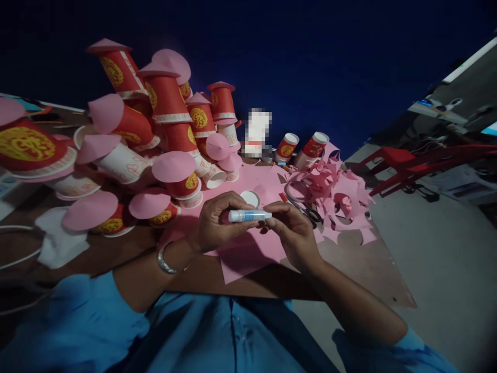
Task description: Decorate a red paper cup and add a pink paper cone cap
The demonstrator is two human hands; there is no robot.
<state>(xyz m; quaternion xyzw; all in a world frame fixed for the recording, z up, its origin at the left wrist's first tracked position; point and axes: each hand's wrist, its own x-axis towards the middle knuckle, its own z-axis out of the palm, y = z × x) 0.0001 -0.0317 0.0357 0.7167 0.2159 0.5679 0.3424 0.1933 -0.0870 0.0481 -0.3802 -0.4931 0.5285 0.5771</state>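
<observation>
Left hand [217, 220] and right hand [289, 230] are held close together above the pink paper sheet [248, 254], both clamped on a white glue stick [248, 215] lying level between them, left fingers at its tip end, right at its base. A white cup [250, 198] sits just behind it. Pink-capped red paper cups [171, 119] are heaped to the left, scissors [312, 213] and pink offcuts [341, 199] to the right.
</observation>
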